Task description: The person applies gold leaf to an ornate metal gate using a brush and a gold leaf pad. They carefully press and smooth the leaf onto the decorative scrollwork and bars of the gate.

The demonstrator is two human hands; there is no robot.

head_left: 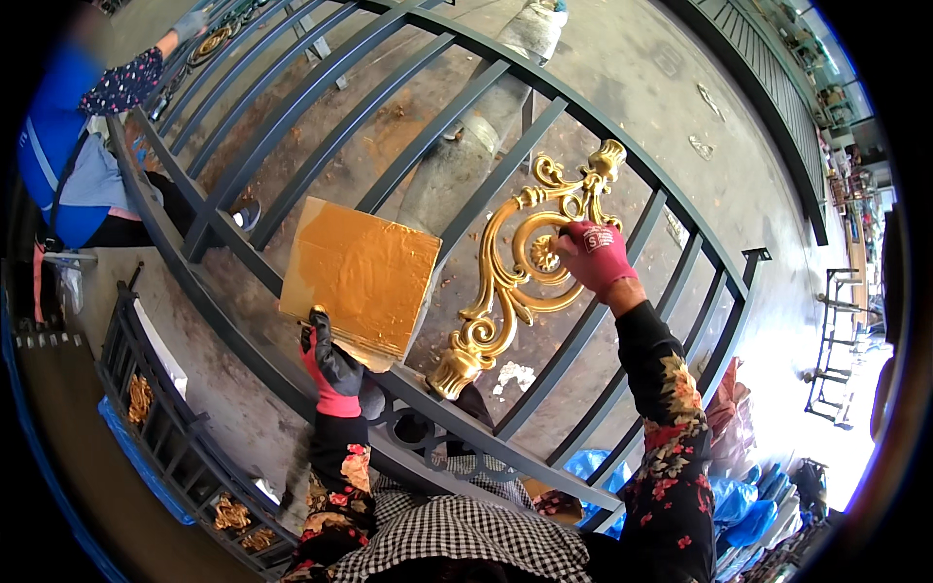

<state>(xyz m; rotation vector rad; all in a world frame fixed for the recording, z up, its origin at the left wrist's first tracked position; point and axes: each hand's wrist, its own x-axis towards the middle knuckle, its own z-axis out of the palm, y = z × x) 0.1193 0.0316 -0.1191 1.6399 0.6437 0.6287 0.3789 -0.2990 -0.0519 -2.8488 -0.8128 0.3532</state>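
My left hand (333, 361), in a red and black glove, grips the lower left edge of a square piece of cardboard (364, 277) coated with gold paint. The cardboard lies over the bars of a dark grey metal railing (418, 144). Set between those bars is a gold scroll ornament (503, 277) with curling leaves, a round flower and flared ends. My right hand (595, 255), in a red glove, is closed at the ornament's right side, beside the flower. Whatever its fingers hold is hidden.
At the far left a person in blue (63, 146) reaches over the railing. Another dark railing (160, 437) with gold ornaments stands lower left. Blue plastic sheeting (743, 510) lies lower right. A dark slatted panel (768, 97) is at the upper right, over the concrete floor.
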